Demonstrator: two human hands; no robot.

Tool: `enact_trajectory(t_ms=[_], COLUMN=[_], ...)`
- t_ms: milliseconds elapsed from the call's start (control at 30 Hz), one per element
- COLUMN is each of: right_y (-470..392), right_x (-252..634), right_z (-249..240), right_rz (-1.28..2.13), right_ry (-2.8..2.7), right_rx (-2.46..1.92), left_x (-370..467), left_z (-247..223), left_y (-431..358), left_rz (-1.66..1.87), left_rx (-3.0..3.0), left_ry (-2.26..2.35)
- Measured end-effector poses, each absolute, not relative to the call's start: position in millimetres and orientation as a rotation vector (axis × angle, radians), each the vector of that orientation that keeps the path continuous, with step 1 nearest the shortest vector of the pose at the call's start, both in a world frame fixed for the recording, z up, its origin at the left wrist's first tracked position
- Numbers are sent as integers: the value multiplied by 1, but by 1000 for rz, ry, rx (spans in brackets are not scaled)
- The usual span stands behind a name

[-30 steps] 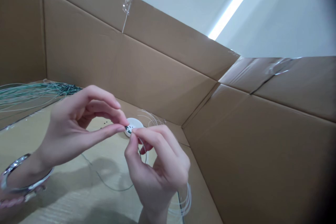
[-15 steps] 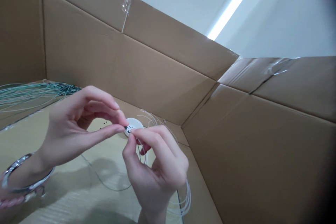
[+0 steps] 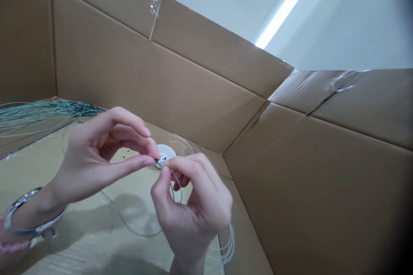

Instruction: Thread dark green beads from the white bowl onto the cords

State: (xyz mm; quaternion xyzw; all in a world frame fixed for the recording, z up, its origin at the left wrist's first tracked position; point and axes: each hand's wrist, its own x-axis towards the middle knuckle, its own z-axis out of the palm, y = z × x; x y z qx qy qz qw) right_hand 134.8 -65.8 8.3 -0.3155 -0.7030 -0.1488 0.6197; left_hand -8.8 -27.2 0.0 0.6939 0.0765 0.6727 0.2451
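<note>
My left hand (image 3: 105, 154) pinches a short dark green wire end (image 3: 158, 162) between thumb and fingertips. Close by on the right, my right hand (image 3: 193, 202) is closed in a pinch on thin wires, and a pale wire (image 3: 180, 187) loops down from its fingers. Both sets of fingertips nearly meet, so the exact joint between the wires is too small to make out. Behind them stands a small white dish (image 3: 168, 150) with tiny black pieces (image 3: 164, 159) in it. One thin wire (image 3: 138, 234) curves across the table below my hands.
Green and white wires (image 3: 41, 114) lie bundled at the far left. Coiled white wires (image 3: 230, 245) hang at the right table edge. A few black bits (image 3: 128, 150) lie beside the dish. Tall cardboard walls (image 3: 193, 90) enclose the yellowish table (image 3: 87, 240).
Both hands have shifted slightly; the left fingertips moved a little right and down. More of the green wire now shows between the fingertips. Both pinches stay closed.
</note>
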Motion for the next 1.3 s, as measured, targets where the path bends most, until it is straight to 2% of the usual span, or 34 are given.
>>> enact_trajectory(t_ms=[367, 1300], right_y=[-67, -70], right_x=[135, 136], right_z=[8, 9], right_rz=[-386, -400], right_ry=[-1554, -1602], right_rx=[-699, -737], left_x=[-7, -4], left_z=[-3, 4], left_y=[-14, -23], left_rz=[1623, 1715], left_rx=[1765, 1785], left_ry=[100, 160])
